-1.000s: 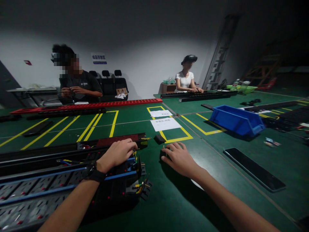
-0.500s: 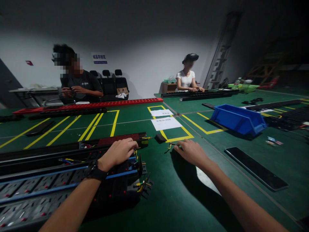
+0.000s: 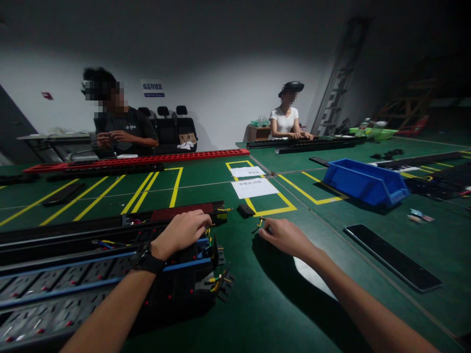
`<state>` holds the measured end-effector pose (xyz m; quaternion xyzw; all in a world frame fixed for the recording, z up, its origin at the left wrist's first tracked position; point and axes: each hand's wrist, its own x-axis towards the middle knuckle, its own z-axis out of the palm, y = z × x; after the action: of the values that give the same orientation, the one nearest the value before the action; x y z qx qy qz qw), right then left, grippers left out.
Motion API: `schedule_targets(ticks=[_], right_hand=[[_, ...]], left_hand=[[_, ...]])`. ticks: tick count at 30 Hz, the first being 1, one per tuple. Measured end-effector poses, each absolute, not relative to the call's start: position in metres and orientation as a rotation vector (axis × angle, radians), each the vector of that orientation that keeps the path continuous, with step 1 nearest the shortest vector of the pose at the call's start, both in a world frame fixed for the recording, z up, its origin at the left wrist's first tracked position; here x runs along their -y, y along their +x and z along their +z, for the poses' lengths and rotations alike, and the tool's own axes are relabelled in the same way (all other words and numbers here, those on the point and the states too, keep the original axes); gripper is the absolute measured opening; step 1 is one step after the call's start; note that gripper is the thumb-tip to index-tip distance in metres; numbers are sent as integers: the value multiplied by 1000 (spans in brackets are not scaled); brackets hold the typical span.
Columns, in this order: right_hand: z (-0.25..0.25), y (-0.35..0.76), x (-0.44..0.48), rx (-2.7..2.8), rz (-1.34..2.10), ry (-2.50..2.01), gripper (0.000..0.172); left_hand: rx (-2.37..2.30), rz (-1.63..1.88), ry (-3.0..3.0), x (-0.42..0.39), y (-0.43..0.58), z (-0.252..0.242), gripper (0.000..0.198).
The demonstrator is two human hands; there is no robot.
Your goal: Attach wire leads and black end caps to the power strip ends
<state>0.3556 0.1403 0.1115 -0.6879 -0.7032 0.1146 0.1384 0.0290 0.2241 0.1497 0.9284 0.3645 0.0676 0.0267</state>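
My left hand point(image 3: 186, 230), with a black watch on its wrist, lies over the end of a long black rail point(image 3: 191, 247), its fingers curled down around it. The rail belongs to a row of black housings with blue edges and red dots; short yellow-green wires point(image 3: 211, 280) stick out of their ends. To the right, above the green table, my right hand point(image 3: 289, 238) pinches a short yellow-green wire point(image 3: 259, 224) between thumb and fingers. A small black block point(image 3: 245, 211) lies on the table just beyond it.
On the right are a blue bin point(image 3: 364, 182) and a black phone point(image 3: 392, 257). White paper sheets point(image 3: 254, 188) lie within yellow tape lines ahead. A long red rail point(image 3: 176, 158) runs along the far side. Two people sit across the table, one point(image 3: 125, 130) at left, one point(image 3: 284, 120) at right.
My right hand has turned and drawn in slightly toward me, its fingers more curled around the wire. My left hand keeps its place on the rail.
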Motion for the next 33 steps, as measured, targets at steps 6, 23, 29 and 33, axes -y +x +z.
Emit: schedule_targets(ticks=[6,23,29,33], right_hand=[[116,340,-135,1971,339,-1810,24],[107,319,-129,1989,499,-1412,31],[92,321,-131,2122,452,-1379,5],[96,321,-129,2171,465,-1329,6]], left_hand=[[-1145,184,2882,-222,30,152,24],[-1145,172,2858,-222,30,152,27],[-1159,184,2844,-221,31,153,26],[-1152,182,2858,-220,30,155,26]])
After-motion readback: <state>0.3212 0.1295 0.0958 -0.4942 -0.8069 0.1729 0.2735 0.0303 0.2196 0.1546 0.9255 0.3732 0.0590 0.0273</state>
